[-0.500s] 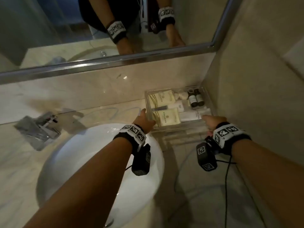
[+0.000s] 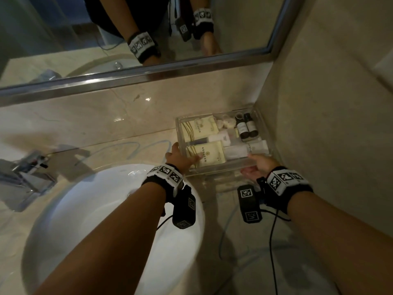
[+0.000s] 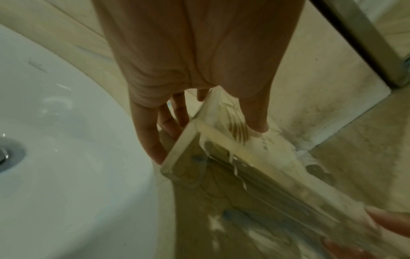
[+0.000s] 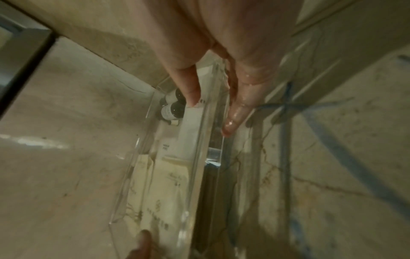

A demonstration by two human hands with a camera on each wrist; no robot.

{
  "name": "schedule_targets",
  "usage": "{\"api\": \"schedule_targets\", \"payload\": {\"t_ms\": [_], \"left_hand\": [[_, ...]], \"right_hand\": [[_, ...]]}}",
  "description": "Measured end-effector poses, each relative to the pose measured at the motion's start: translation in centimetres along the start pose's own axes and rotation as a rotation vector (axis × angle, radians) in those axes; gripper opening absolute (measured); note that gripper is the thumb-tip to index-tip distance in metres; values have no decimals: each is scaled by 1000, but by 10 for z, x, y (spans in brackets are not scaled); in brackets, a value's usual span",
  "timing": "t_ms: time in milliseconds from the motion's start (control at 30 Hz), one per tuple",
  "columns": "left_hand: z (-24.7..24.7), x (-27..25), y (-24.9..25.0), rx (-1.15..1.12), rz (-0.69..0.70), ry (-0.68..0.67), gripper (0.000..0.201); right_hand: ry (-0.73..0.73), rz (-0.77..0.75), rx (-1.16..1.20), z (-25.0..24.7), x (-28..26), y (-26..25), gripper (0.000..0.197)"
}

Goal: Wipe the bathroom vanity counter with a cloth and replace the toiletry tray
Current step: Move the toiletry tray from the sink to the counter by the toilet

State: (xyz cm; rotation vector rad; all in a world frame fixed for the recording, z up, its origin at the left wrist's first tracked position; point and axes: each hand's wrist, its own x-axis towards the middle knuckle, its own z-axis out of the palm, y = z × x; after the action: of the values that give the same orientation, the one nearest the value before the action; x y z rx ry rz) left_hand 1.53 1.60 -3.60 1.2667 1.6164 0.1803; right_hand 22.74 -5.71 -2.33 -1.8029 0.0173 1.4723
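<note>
A clear acrylic toiletry tray (image 2: 221, 169) sits in the back right corner of the marble counter, by the side wall. It holds cream packets (image 2: 200, 129), two dark bottles (image 2: 246, 126) and white tubes (image 2: 246, 149). My left hand (image 2: 185, 154) grips its near left corner (image 3: 193, 126), with the thumb inside on a packet and the fingers (image 3: 153, 140) outside. My right hand (image 2: 253, 163) pinches the near wall (image 4: 210, 157) at the right end, thumb inside and wet fingers (image 4: 233, 119) outside. I cannot tell whether the tray rests on the counter or hangs just above it. No cloth is in view.
A white round basin (image 2: 106, 220) lies left of the tray, right under my left forearm. A chrome faucet (image 2: 25, 177) stands at the far left. The mirror (image 2: 127, 39) runs along the back and the side wall (image 2: 319, 103) closes the right. Blue marks (image 2: 131, 145) cross the counter.
Both hands keep the same hold on the tray in the corner. Only the view has shifted slightly.
</note>
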Motion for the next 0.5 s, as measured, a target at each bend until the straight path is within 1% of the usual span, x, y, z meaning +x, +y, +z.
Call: {"api": "schedule_targets", "payload": {"t_ms": [33,133,300,400,500], "left_hand": [[1,0,-1,-12,-4,2,95],[2,2,-5,-36,-11,-3,96],[3,-2,-8,-57,-2,-2,99],[3,-6,-7,-160,-25,-9,104],[4,-13,-4,-334,-37,-49,103]], "right_hand": [[-12,-8,47,1,3,1,28],[-36,-23,85,2,1,2,32],[-39,-28,202,-1,-2,7,29],[-73,-40,177,-3,-8,5,29],[-119,-97,181,-5,-15,-1,25]]}}
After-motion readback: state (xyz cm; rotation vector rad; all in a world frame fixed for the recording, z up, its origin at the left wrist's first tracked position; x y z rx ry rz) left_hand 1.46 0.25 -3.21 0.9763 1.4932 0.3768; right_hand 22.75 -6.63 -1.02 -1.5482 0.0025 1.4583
